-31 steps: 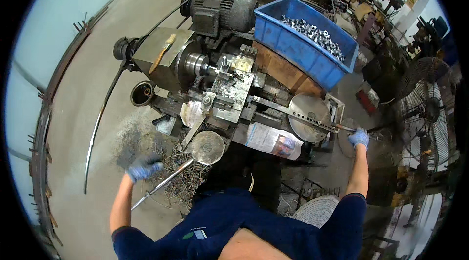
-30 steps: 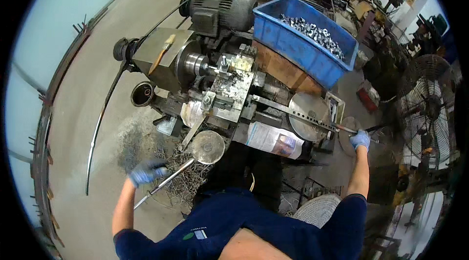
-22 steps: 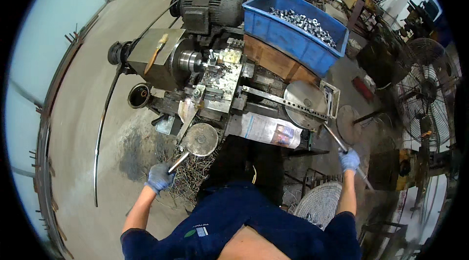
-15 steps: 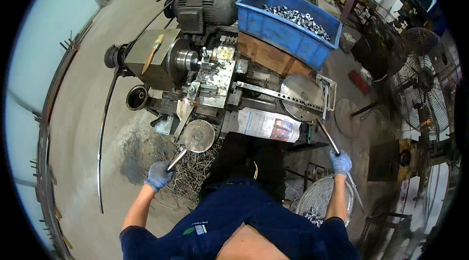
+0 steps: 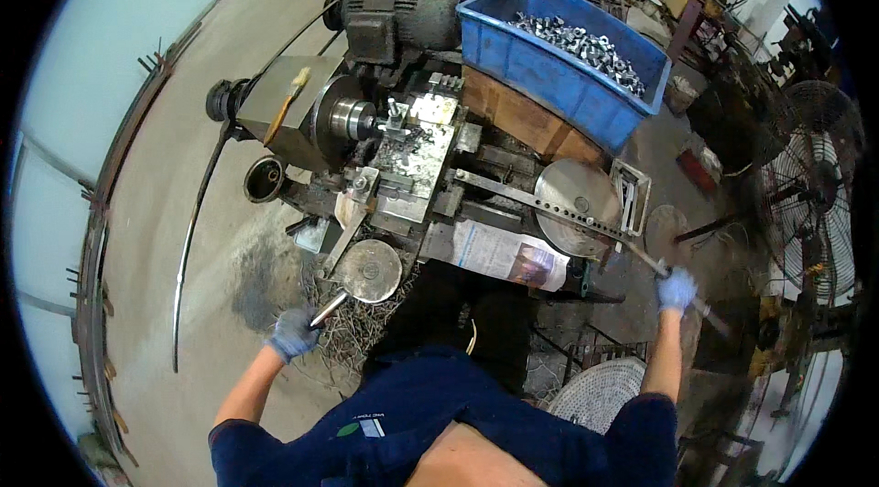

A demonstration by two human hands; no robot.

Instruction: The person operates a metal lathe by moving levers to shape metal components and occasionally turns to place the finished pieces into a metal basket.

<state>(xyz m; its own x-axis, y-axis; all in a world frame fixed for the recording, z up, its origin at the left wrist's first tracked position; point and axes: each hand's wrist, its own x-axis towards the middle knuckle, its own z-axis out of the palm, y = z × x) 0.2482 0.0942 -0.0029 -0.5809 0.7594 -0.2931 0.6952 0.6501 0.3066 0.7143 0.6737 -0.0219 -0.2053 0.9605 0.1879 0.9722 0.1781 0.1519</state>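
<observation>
Left lever [image 5: 330, 308]: lower end in the left hand [image 5: 295, 334], gloved fingers curled round it. Right lever [image 5: 645, 255]: runs through the right hand [image 5: 676, 289], fingers wrapped about the shaft, their detail blurred.

Risk, judged: a smooth shaft could slip in the glove cloth, from oil or an uneven pull. Glove fabric could snag on the spindle [image 5: 350, 119] if the left hand came up to it; it lies well above that grip. Wiry metal scrap [image 5: 352, 331], just right of the left grip, could roll underfoot.

Appearance: left lever bright, round, slanting up and right from the grip to a worn small disc [image 5: 370, 271]. Right lever duller grey-brown, its outer end, below and right of the grip, smeared by blur.

Outward: up and left of the right grip, a perforated flat bar [image 5: 549, 209] crosses a larger disc [image 5: 581, 178]. Printed sheet [image 5: 499, 252] between the two grips; blue crate [image 5: 549, 89] of metal parts [image 5: 581, 46] well above them.
</observation>
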